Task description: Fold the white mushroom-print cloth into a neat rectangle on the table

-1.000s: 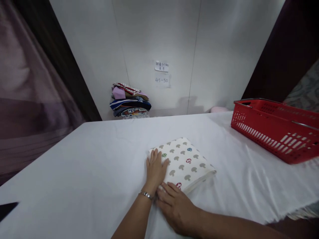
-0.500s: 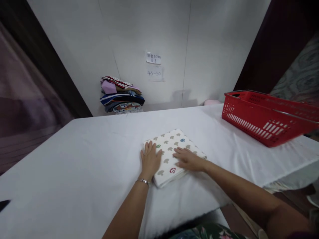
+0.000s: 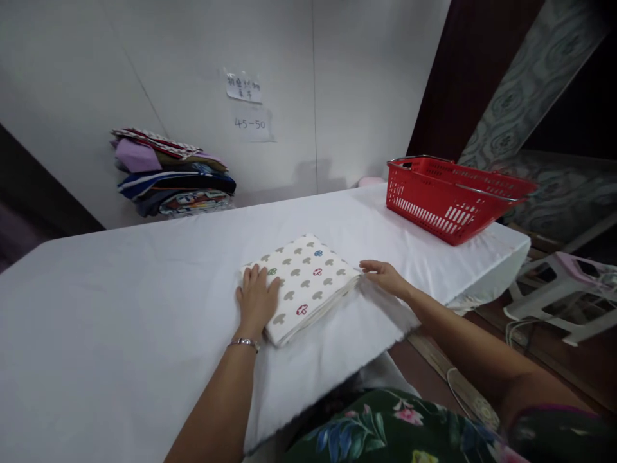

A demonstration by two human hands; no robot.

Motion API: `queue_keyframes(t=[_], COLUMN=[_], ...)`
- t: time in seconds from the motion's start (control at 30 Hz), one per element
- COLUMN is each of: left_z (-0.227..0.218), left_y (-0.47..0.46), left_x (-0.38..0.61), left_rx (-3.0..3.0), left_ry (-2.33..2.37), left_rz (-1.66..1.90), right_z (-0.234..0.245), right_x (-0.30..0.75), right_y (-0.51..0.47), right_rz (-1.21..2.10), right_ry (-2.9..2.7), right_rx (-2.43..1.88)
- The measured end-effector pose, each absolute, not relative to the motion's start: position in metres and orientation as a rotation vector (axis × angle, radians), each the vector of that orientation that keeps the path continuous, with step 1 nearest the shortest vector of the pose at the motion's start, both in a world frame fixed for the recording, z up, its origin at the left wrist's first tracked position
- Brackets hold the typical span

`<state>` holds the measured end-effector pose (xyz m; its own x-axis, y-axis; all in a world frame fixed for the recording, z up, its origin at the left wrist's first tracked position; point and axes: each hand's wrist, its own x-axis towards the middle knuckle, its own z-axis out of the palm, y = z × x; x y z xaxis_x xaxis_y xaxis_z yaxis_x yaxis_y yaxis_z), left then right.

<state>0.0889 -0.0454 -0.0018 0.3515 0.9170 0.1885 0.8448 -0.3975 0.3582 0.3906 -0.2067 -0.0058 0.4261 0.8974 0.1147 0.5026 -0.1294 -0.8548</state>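
Observation:
A folded white cloth printed with grey, red, blue and green mushroom shapes lies flat on the table in front of me. Its layers show along the near right edge. My left hand rests on the cloth's left side, fingers spread and palm down, a silver bracelet at the wrist. Just off the right corner of the cloth is my right hand, fingers stretched out and holding nothing. Whether its fingertips touch that corner I cannot tell.
The table wears a white cover. A pile of folded clothes stands at the back left by the wall. At the back right sits a red plastic basket. Paper signs hang on the wall; a white stool stands right.
My right hand has left the top of the cloth and moved out past its right corner. My left hand stays on the left side. The view has turned to the right.

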Motion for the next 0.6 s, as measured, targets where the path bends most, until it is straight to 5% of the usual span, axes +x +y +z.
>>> queue_keyframes(t=[0.6], left_z=[-0.002], left_y=[-0.045], left_x=[0.089], left_rx=[2.416], left_ry=[1.582], left_rz=[0.573], right_z=[-0.016], right_x=[0.365], right_y=[-0.199], right_rz=[0.455], right_ry=[-1.357], right_rx=[-1.797])
